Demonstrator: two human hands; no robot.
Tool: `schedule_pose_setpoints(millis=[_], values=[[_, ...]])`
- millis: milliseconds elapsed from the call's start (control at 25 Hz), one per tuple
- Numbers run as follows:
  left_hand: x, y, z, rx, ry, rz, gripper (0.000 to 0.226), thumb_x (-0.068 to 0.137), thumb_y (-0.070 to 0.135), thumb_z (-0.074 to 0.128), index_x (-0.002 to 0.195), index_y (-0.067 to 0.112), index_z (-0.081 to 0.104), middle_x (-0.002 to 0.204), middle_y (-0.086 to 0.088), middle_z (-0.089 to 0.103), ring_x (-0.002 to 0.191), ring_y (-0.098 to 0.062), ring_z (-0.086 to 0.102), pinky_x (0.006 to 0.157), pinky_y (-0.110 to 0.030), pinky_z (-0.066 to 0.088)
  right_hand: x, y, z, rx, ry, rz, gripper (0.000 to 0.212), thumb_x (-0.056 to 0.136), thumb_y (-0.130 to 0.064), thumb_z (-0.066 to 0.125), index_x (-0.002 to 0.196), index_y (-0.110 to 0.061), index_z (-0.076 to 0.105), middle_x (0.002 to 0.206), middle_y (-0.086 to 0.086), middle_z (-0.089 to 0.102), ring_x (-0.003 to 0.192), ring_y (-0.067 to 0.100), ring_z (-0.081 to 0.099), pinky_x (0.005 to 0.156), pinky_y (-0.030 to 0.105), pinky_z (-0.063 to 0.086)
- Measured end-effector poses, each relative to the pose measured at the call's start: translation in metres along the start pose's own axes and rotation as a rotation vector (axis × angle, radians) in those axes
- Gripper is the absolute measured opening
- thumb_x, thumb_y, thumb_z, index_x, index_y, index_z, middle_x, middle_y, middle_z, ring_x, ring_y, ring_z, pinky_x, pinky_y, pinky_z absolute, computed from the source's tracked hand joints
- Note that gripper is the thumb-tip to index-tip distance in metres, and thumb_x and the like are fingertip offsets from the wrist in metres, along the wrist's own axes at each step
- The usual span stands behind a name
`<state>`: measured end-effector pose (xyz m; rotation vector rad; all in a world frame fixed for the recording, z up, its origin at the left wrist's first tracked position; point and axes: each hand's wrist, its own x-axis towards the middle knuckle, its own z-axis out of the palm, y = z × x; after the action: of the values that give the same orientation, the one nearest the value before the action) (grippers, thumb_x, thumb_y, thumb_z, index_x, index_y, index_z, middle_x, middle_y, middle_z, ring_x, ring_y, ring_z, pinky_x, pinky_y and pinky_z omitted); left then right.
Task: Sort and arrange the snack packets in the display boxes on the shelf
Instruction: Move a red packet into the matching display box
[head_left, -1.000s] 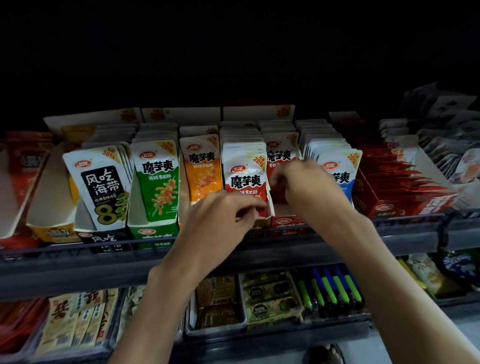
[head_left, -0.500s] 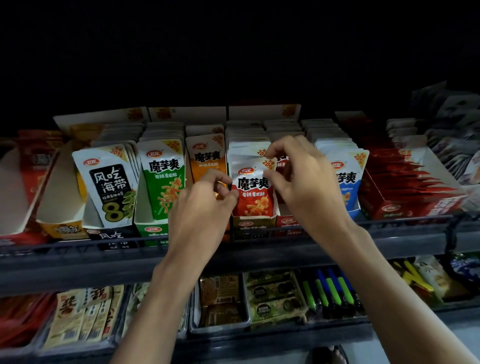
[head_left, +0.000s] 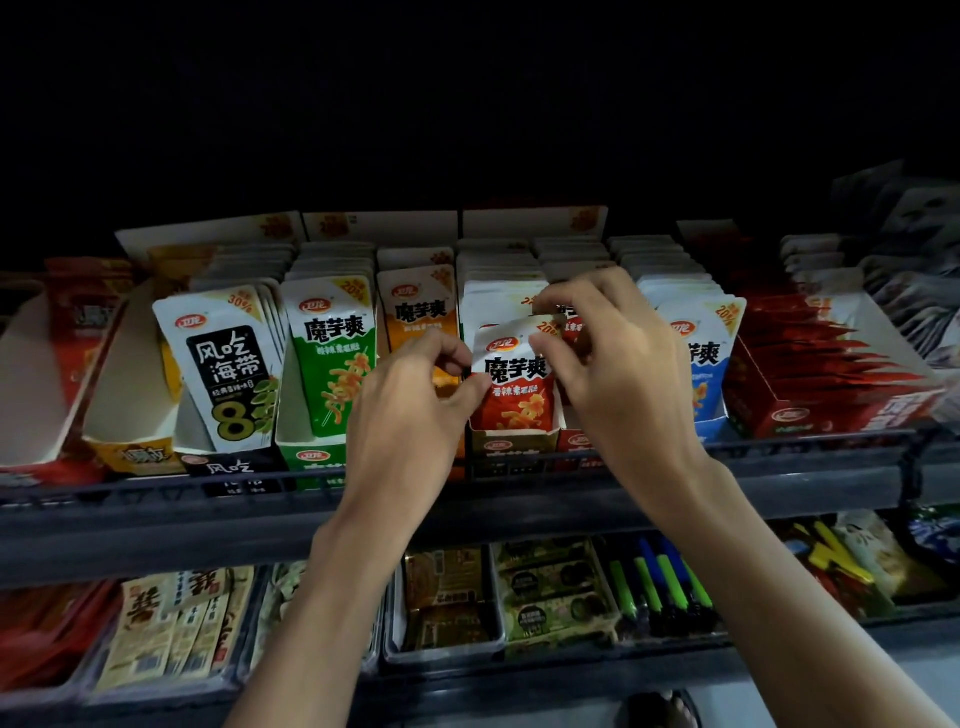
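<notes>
A red-and-white snack packet (head_left: 514, 387) stands at the front of its display box (head_left: 511, 447) in the middle of the upper shelf. My left hand (head_left: 415, 405) pinches the packet's left edge between thumb and fingers. My right hand (head_left: 618, 364) grips its top right corner, with the fingers curled over the packets behind. Other boxes in the row hold a black-labelled packet (head_left: 228, 369), a green packet (head_left: 335, 358), an orange packet (head_left: 418, 312) partly hidden by my left hand, and a blue packet (head_left: 706, 358).
An open white box (head_left: 130, 374) and red packs sit at the far left. A red carton of red sachets (head_left: 826, 384) stands at the right. The dark shelf rail (head_left: 208, 519) runs below the boxes. The lower shelf holds trays of snacks and green-blue pens (head_left: 660, 582).
Both hands rose from the box front to the red packet's upper edges. The packet now stands upright at the front, held on both sides.
</notes>
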<state>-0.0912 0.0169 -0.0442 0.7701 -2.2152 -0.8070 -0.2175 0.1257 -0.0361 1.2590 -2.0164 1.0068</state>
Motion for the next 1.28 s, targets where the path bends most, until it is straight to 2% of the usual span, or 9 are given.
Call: schedule_pose_setpoints(millis=[120,200,320,480,560,680,960,1080,1280], values=[[0.0,0.001,0.0,-0.038,-0.02,-0.01,0.008,0.09,0.033,0.065,0.093,0.029,0.058,0.082,0.015,0.062,0.074,0.004,0.059,0.052,-0.01,0.042,-0.001,0.001,-0.002,0.082,-0.04,0.067,0.031,0.088,-0.031,0.07,0.115,-0.018,0.064,0.113,0.0,0.058,0.091,0.002,0.053,0.07,0.025,0.053],[0.0,0.001,0.001,-0.064,-0.031,-0.02,0.007,0.092,0.034,0.062,0.091,0.03,0.057,0.08,0.015,0.064,0.077,0.013,0.058,0.054,-0.006,0.044,-0.001,0.0,-0.003,0.168,-0.128,0.177,0.022,0.088,-0.041,0.066,0.102,-0.024,0.067,0.101,-0.008,0.064,0.084,0.002,0.06,0.07,0.032,0.057],[0.002,-0.001,0.003,-0.089,-0.042,-0.039,0.006,0.093,0.036,0.06,0.09,0.03,0.059,0.083,0.014,0.068,0.081,0.006,0.062,0.06,-0.014,0.049,0.0,-0.003,-0.008,0.412,-0.266,0.384,0.011,0.09,-0.038,0.067,0.087,-0.027,0.067,0.078,-0.006,0.07,0.069,0.005,0.068,0.058,0.03,0.058],[0.002,0.0,0.002,-0.166,-0.044,-0.035,0.006,0.093,0.032,0.061,0.089,0.029,0.063,0.081,0.014,0.069,0.081,0.01,0.061,0.057,-0.007,0.047,0.0,-0.005,-0.012,0.595,-0.401,0.448,0.015,0.094,-0.035,0.063,0.081,-0.029,0.069,0.065,0.013,0.067,0.063,0.031,0.067,0.065,0.05,0.058],[0.0,0.003,0.001,-0.23,-0.052,-0.027,0.007,0.093,0.031,0.062,0.089,0.028,0.066,0.081,0.013,0.069,0.08,0.011,0.061,0.055,-0.006,0.045,0.002,-0.007,-0.014,0.612,-0.351,0.438,0.016,0.094,-0.031,0.064,0.079,-0.029,0.069,0.061,0.01,0.066,0.056,0.025,0.064,0.06,0.046,0.058],[-0.003,0.01,0.0,-0.343,-0.05,-0.036,0.006,0.093,0.031,0.062,0.092,0.028,0.068,0.083,0.011,0.069,0.077,0.005,0.065,0.054,-0.009,0.047,0.006,-0.012,-0.018,0.652,-0.217,0.393,0.017,0.094,-0.024,0.063,0.079,-0.02,0.069,0.061,0.009,0.065,0.049,0.005,0.056,0.051,0.028,0.05],[-0.01,0.023,-0.007,-0.548,-0.077,-0.009,0.009,0.09,0.028,0.065,0.092,0.021,0.07,0.088,0.011,0.073,0.081,-0.003,0.07,0.063,-0.017,0.055,0.016,-0.021,-0.037,0.822,0.091,0.354,0.019,0.097,-0.02,0.06,0.085,-0.006,0.063,0.058,0.008,0.057,0.052,0.012,0.053,0.052,0.019,0.044],[-0.012,0.025,-0.013,-0.574,-0.097,0.057,0.014,0.091,0.027,0.064,0.083,0.016,0.069,0.083,0.006,0.073,0.081,-0.008,0.07,0.064,-0.02,0.055,0.019,-0.022,-0.044,0.953,0.032,0.484,0.022,0.096,-0.019,0.06,0.085,0.0,0.058,0.053,-0.01,0.057,0.045,-0.001,0.054,0.047,0.012,0.041],[-0.016,0.03,-0.016,-0.655,-0.312,0.085,0.022,0.093,0.025,0.058,0.076,0.012,0.058,0.072,0.001,0.069,0.07,-0.009,0.068,0.059,-0.017,0.05,0.016,-0.021,-0.042,1.022,-0.159,0.661,0.035,0.091,-0.033,0.067,0.088,0.003,0.065,0.071,0.008,0.069,0.06,0.017,0.068,0.057,0.034,0.052]])
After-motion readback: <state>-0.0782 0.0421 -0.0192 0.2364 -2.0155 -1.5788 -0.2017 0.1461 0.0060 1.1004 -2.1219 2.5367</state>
